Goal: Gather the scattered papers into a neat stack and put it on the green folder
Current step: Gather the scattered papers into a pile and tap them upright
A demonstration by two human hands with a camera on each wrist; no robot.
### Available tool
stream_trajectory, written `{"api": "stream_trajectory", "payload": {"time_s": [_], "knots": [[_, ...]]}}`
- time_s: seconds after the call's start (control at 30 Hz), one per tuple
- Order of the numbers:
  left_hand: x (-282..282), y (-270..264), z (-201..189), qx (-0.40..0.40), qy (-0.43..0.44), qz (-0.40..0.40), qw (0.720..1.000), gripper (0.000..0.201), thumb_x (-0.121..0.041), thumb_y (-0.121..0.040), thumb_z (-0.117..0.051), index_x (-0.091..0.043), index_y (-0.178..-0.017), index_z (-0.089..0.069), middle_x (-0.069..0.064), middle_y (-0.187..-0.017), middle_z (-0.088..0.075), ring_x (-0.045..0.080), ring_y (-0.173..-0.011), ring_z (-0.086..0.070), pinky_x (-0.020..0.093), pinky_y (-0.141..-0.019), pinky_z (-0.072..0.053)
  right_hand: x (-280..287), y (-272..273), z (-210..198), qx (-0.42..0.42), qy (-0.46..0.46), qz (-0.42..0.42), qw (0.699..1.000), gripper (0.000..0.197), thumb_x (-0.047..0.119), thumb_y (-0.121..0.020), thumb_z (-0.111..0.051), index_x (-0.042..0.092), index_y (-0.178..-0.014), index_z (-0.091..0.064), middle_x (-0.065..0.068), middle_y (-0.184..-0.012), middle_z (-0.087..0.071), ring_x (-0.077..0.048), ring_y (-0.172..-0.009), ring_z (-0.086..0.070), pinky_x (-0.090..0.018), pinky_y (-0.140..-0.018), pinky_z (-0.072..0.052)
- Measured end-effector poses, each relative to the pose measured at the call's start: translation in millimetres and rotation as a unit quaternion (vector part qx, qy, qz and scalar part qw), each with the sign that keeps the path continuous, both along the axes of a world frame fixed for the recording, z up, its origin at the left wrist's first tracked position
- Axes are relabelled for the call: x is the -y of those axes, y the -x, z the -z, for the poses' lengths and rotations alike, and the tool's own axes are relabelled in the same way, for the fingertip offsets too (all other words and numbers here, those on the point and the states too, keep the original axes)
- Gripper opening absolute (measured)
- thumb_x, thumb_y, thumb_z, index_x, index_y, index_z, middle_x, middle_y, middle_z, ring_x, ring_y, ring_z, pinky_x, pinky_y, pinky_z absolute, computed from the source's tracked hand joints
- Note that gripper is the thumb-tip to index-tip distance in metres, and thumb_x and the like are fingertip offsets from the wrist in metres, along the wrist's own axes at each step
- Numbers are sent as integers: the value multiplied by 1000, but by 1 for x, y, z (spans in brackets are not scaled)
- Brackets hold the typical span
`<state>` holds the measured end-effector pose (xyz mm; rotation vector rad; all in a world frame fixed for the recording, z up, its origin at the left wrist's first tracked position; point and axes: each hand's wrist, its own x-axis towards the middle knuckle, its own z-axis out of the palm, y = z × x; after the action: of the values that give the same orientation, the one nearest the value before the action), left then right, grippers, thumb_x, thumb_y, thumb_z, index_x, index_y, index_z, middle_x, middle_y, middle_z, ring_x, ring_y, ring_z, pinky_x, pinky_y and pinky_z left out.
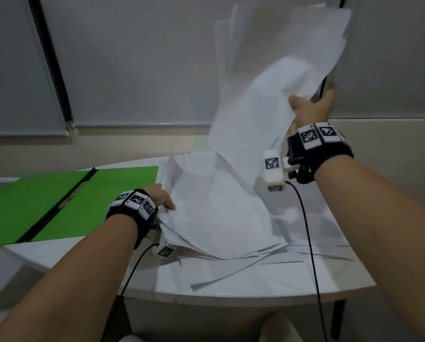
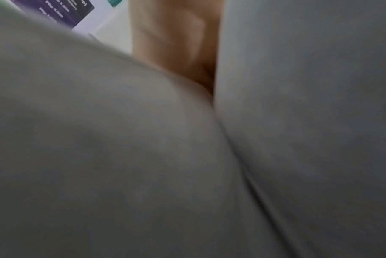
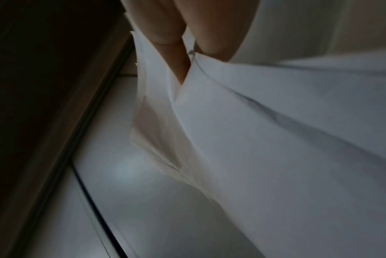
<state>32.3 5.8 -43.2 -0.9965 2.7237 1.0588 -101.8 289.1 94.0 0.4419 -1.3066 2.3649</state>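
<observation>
Several white papers (image 1: 221,218) lie in a loose pile on the white table (image 1: 305,280), just right of the open green folder (image 1: 58,201). My right hand (image 1: 310,104) is raised high and grips a blurred bunch of sheets (image 1: 275,77) that hang down toward the pile; in the right wrist view its fingers (image 3: 165,31) pinch the sheets (image 3: 276,131). My left hand (image 1: 160,197) holds the pile's left edge, thumb on top, fingers hidden under the paper. The left wrist view is filled by paper (image 2: 121,157), with one finger (image 2: 176,43) showing.
A grey box (image 1: 6,270) sits at the table's near left corner. Closed blinds (image 1: 132,58) hang behind the table. The table's curved front edge (image 1: 231,296) is close to me. Cables (image 1: 310,243) run from both wrist cameras. A printed purple sheet (image 2: 66,12) shows in the left wrist view.
</observation>
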Motion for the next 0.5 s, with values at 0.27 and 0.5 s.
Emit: {"api": "stream_trajectory", "payload": {"time_s": [0.27,0.5], "knots": [[7,-10,12,-100,-177,-16,979,81,-37,-40,-92,1,-106,-65,16,-109,-68,33,-103,-64,43,-97,-48,-6,26,58,208,-421,-4,883,42,11,-88,-58,1,-128,-51,-17,-134,-54,-32,-123,-52,-32,-95,-47],[9,-9,15,-128,-334,-67,931,110,-91,-59,-44,-20,-143,-38,12,-146,-37,35,-134,-39,48,-110,-29,25,12,116,89,-632,-16,770,52,-4,-82,-56,9,-132,-51,-16,-128,-58,-30,-114,-57,-23,-80,-40]]}}
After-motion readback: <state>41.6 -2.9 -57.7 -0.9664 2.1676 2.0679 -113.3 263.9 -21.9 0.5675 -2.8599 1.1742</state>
